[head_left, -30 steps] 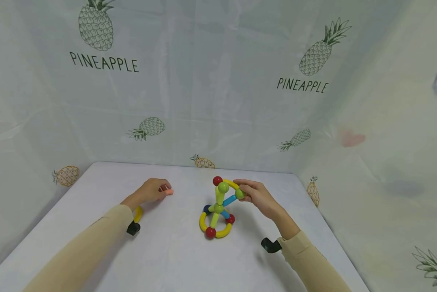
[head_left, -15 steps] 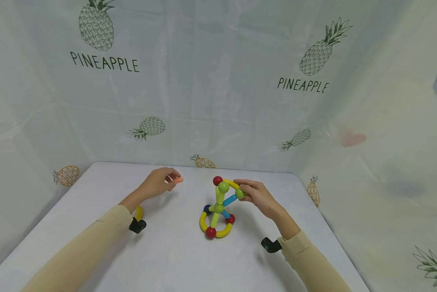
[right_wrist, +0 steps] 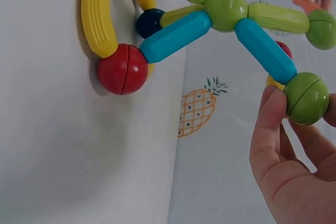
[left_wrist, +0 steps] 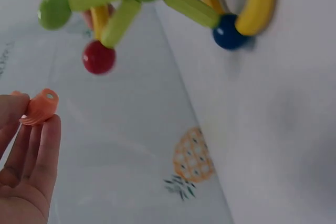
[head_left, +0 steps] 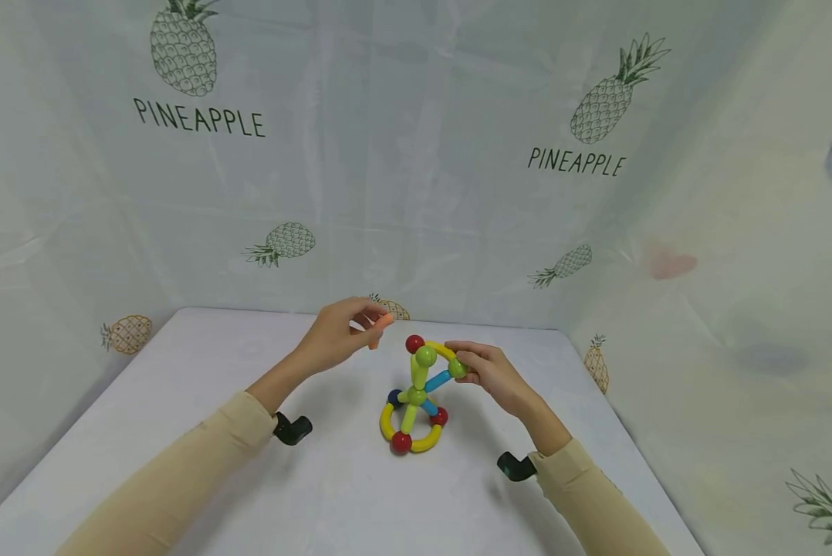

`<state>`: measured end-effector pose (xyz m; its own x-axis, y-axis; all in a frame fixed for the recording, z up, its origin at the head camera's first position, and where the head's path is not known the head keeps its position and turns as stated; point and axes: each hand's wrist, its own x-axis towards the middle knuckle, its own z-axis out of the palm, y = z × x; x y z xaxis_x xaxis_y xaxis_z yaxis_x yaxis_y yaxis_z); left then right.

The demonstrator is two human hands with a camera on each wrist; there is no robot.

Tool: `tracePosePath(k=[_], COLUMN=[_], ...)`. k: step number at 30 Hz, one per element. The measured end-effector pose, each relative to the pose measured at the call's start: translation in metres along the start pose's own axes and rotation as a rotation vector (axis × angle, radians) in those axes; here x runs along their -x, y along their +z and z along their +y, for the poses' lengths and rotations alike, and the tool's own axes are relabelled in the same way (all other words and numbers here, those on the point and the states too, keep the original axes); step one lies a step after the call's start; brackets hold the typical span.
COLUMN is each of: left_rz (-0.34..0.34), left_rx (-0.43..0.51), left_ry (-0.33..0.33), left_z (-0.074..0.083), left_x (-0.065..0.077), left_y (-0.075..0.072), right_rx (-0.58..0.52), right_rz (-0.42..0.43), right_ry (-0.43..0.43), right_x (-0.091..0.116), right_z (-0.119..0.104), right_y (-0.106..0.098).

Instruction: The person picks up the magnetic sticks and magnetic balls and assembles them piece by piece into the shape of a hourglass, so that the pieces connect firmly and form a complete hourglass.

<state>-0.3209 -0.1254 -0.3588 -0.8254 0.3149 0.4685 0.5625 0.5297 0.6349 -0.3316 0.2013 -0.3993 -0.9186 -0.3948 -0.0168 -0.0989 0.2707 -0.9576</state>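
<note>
A build of magnetic sticks and balls stands on the table, its base a ring of yellow curved sticks (head_left: pixel 386 423) with red balls (head_left: pixel 401 443) and a dark blue ball (left_wrist: pixel 229 32). From its central green ball (right_wrist: pixel 226 9), green and blue sticks reach down to the ring and up to further balls. My right hand (head_left: pixel 488 374) pinches the upper right green ball (right_wrist: pixel 307 98) between thumb and fingers. Up and to the left of the build, my left hand (head_left: pixel 339 333) holds an orange curved stick (left_wrist: pixel 42 107) at its fingertips, raised above the table. The upper red ball (head_left: pixel 414 344) is nearest to it.
The white table (head_left: pixel 346 494) ends at a back edge just behind the build. A pale curtain (head_left: pixel 416 170) printed with pineapples hangs behind and around it. Black wrist mounts (head_left: pixel 292 429) project from both sleeves, low over the table.
My left hand has lifted the orange curved stick off the table and carried it right, towards the build. A yellow piece beside the left sleeve is now hidden. My right hand stays put.
</note>
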Motion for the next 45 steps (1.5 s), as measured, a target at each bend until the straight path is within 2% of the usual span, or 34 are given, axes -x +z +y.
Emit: tracePosePath(k=[4, 10, 22, 35, 41, 45], left_rz=[0.025, 0.071, 0.056, 0.039, 0.016, 0.023], left_rx=[0.025, 0.036, 0.068, 0.074, 0.094, 0.090], left_ry=[0.027, 0.018, -0.008, -0.007, -0.048, -0.080], left_z=[0.014, 0.024, 0.035, 0.039, 0.037, 0.031], left_x=[-0.007, -0.018, -0.027, -0.028, -0.026, -0.021], left_y=[0.005, 0.017, 0.042, 0.049, 0.049, 0.046], right_rx=[-0.003, 0.000, -0.020, -0.015, -0.015, -0.008], right_rz=[-0.006, -0.010, -0.013, -0.015, -0.006, -0.002], right_ry=[-0.003, -0.005, 0.000, -0.009, 0.004, 0.007], right_x=[-0.001, -0.001, -0.001, -0.001, -0.001, 0.000], right_z=[-0.001, -0.001, 0.000, 0.000, 0.000, 0.000], right_y=[0.000, 0.000, 0.000, -0.002, -0.001, 0.000])
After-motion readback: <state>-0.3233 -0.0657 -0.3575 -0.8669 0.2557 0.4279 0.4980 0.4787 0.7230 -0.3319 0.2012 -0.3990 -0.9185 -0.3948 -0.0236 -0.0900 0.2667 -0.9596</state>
